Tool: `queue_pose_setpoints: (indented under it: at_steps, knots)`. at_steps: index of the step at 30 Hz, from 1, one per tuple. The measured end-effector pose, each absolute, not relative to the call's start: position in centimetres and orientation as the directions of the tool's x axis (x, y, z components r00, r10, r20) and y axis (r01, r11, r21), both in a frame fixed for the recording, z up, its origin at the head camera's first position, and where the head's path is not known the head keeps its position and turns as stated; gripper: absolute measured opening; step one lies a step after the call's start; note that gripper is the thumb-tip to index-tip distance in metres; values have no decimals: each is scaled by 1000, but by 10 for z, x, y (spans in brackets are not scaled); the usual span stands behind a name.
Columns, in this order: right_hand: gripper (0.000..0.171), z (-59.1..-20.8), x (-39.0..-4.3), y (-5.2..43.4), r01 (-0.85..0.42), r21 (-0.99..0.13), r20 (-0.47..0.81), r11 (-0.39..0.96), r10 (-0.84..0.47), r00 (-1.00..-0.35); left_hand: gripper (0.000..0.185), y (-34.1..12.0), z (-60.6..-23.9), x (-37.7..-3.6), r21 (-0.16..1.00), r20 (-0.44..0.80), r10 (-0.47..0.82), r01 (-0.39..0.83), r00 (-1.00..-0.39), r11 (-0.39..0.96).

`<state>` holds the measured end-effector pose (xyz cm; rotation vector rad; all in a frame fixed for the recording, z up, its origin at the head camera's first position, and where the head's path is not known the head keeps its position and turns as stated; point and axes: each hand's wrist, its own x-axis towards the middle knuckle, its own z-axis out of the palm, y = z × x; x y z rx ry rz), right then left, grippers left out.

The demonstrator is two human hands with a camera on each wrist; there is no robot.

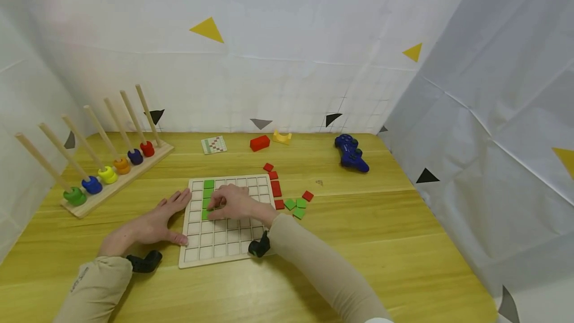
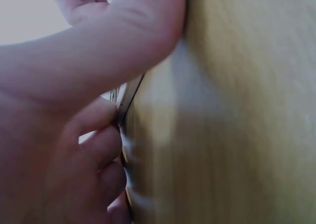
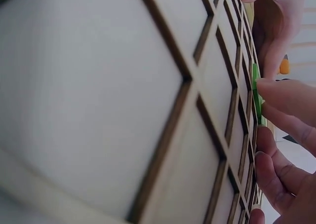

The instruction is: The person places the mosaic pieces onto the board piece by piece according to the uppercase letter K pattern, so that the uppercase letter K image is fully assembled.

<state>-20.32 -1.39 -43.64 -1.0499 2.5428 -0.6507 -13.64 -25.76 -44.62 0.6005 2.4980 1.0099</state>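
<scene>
A pale wooden grid board (image 1: pixel 207 239) lies flat on the table, with a column of green square tiles (image 1: pixel 209 184) set near its left side. My left hand (image 1: pixel 157 222) is spread along the board's left edge, thumb (image 1: pixel 179 238) at the lower part and fingertips near the upper corner. Over the grid, my right hand (image 1: pixel 236 202) bends its thumb and forefinger to a green tile (image 1: pixel 205 215) at the column's lower end. In the right wrist view, the thumb tip touches a green tile (image 3: pixel 255 78) and the other fingertips sit close to the grid.
Loose red tiles (image 1: pixel 276 188) and green tiles (image 1: pixel 299 213) lie right of the board. Behind it are a small pattern card (image 1: pixel 214 145), a red block (image 1: pixel 260 143) and a yellow arch (image 1: pixel 282 137). A peg stand (image 1: pixel 121 176) stands left; a blue game controller (image 1: pixel 351 152), back right.
</scene>
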Motion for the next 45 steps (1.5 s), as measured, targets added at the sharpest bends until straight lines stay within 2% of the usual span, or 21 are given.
queue_pose_setpoints:
  at_steps: [21, 41, 45]
  knots:
    - [16, -437, -205, -10, -566, -561, -123, 604, -736, -665, 118, -258, -447, -137, 712, -174, 515, 254, -839, 655]
    - [17, -440, -202, -9, -538, -569, -123, 621, -712, -692, 118, -257, -445, -137, 705, -195, 503, 236, -842, 669]
    - [20, -437, -201, -6, -550, -578, -129, 603, -732, -669, 117, -257, -445, -136, 714, -193, 512, 238, -837, 658]
